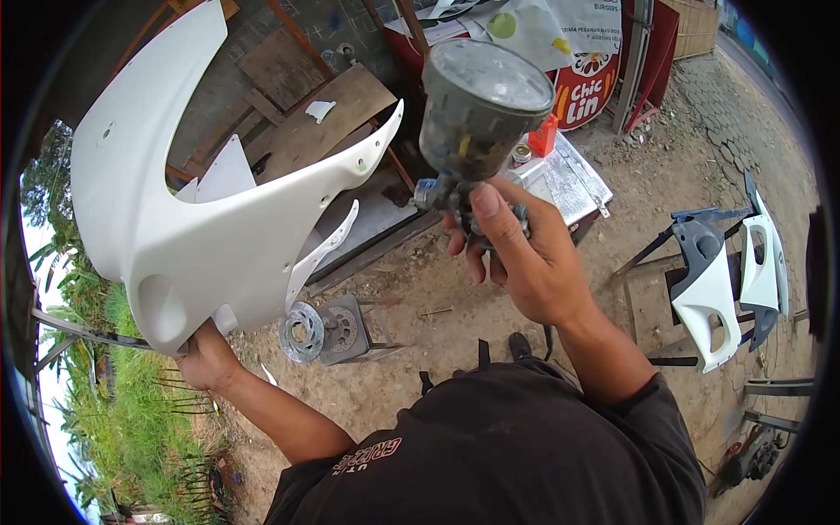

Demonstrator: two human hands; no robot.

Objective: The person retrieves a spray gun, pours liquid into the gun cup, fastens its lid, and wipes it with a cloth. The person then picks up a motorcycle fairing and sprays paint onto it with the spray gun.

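Right hand, centre: fingers and thumb wrapped round dark metal spray gun. Grey translucent cup on top, fill level unclear. Left hand, lower left: clasping bottom edge of large curved white panel, left of frame; fingertips hidden. Ground: bare brown dirt, centre. Silvery metal-topped table, right of centre, bears small round tin, contents too small to tell, near orange-red container. Red lettered sign behind, upper right.
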